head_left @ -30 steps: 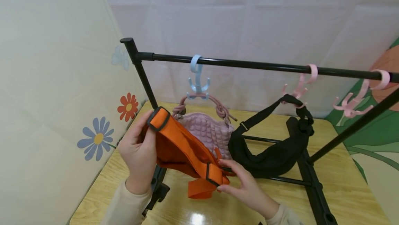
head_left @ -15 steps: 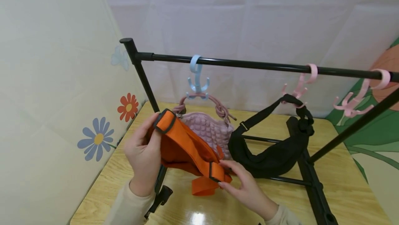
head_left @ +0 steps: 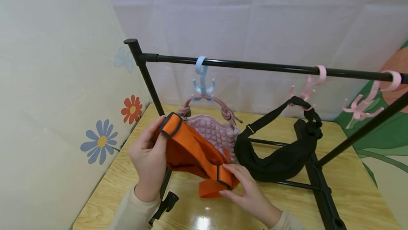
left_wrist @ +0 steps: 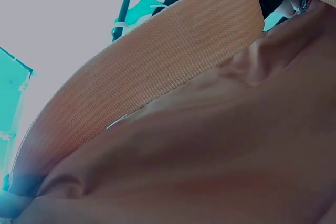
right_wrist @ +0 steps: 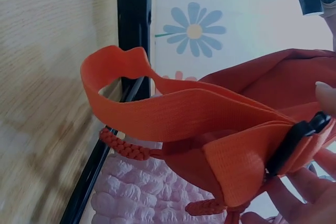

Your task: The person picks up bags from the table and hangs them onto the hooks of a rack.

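Both hands hold an orange fabric bag (head_left: 188, 152) with a wide webbing strap and black sliders, tilted in front of the rack. My left hand (head_left: 148, 157) pinches its upper left end beside one slider (head_left: 171, 125). My right hand (head_left: 250, 191) is at the lower right end, fingers on the strap by the second slider (head_left: 224, 177), thumb just beneath. A strap loop (right_wrist: 126, 114) and braided zipper pulls (right_wrist: 123, 148) hang free in the right wrist view. In the left wrist view the strap (left_wrist: 157, 61) and bag cloth (left_wrist: 199, 145) fill most of the picture.
From a black rack's rail (head_left: 255, 65) hang a light blue hook (head_left: 203, 81) and two pink hooks (head_left: 307, 86). A quilted pink bag (head_left: 213, 130) hangs on the blue one, a black bag (head_left: 280, 162) on a pink one. The rack stands on a wooden table (head_left: 360, 194).
Both hands have shifted slightly right with the orange bag. The fingers of my right hand have moved a little around the lower slider. The hanging bags stay where they were.
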{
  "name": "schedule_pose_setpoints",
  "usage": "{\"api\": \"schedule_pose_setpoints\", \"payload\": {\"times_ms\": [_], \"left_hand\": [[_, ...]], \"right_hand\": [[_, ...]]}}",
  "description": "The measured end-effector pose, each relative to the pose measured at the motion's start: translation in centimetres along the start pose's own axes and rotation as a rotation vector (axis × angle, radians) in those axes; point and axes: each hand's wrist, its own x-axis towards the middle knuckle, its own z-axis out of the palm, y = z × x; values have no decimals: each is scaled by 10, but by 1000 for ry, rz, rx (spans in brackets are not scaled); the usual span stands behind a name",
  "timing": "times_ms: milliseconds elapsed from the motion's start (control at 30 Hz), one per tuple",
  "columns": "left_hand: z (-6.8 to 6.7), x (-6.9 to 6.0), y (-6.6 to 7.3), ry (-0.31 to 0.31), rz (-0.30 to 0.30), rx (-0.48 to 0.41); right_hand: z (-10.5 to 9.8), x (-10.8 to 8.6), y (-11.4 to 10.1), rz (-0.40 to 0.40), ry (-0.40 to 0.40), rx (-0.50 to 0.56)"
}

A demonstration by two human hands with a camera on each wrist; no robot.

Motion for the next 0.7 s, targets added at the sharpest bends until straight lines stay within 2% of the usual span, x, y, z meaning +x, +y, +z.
{"api": "schedule_pose_setpoints", "payload": {"times_ms": [133, 500, 700], "left_hand": [[-1, -1, 0, -12, -14, -6], [-4, -4, -2, -18, -85, -9], [-5, -5, -2, -18, -119, -46]], "right_hand": [[-1, 0, 0, 11, 13, -15], [-12, -7, 2, 95, 24, 152], [-20, -8, 1, 97, 59, 192]]}}
